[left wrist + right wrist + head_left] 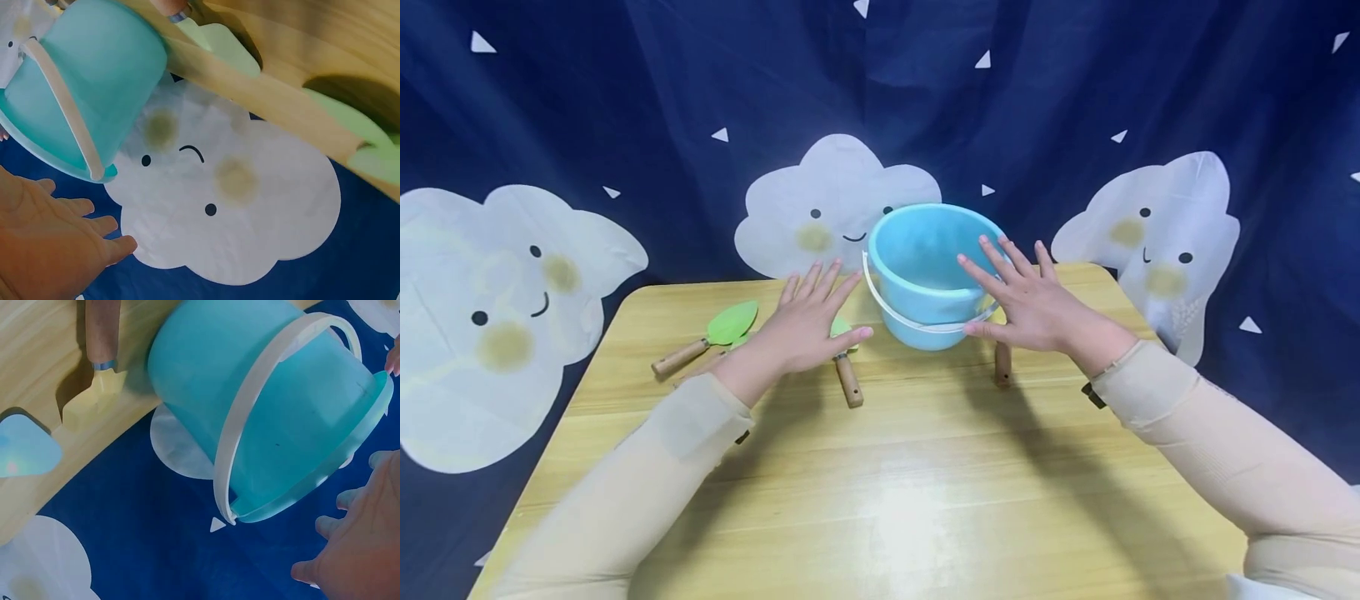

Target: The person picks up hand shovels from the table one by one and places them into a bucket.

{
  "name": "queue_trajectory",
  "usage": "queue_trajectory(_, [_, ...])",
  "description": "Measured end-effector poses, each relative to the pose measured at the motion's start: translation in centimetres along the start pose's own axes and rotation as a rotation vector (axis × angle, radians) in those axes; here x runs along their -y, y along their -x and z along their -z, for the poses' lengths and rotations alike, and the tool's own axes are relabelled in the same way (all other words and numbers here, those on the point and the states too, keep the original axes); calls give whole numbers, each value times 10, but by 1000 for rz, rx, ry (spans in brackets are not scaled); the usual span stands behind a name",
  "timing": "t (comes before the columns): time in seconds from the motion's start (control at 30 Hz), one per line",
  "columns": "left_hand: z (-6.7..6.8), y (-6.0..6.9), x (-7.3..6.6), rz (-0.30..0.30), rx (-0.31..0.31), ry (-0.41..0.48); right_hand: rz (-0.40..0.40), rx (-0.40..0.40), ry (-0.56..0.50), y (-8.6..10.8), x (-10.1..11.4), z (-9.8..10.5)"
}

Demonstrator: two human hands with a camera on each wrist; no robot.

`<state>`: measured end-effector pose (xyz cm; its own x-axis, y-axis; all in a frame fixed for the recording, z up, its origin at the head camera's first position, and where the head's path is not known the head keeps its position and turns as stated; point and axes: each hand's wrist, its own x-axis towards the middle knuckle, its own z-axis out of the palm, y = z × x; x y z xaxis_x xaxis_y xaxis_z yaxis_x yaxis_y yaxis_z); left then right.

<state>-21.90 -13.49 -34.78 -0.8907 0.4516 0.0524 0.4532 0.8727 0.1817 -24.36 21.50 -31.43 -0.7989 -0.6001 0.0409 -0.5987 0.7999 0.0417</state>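
Note:
A light blue bucket [925,312] with a white handle stands upright near the table's back edge. To its left the left hand [801,329] hovers with fingers spread, holding nothing; in the left wrist view that hand [53,240] shows its palm beside the bucket [94,81]. The right hand [1033,304] is spread over the bucket's right side in the head view, partly covering the rim. In the right wrist view the right hand [359,537] appears beside the bucket [206,381], its fingers apart and empty. Whether either hand touches the bucket is unclear in the head view.
Green trowels [732,323] with wooden handles lie at the back left, partly behind the left arm. Another wooden-handled tool [850,382] lies left of the bucket. A yellow tool [94,403] and a pale blue piece [25,447] are on the table's right. A cloud-patterned curtain [865,75] hangs behind.

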Motion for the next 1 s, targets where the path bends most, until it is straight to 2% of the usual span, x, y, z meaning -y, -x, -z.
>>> queue_trajectory(0.2, [-2, -9, -7, -5, 2, 31, -3, 4, -6, -4, -2, -4])
queue_trajectory(0.57, [-2, -21, -21, -27, 11, 27, -9, 10, -20, -8, -4, -10])
queue_trajectory(1.0, [-5, -29, -29, -61, 5, -29, 7, 9, -75, -12, -4, -11])
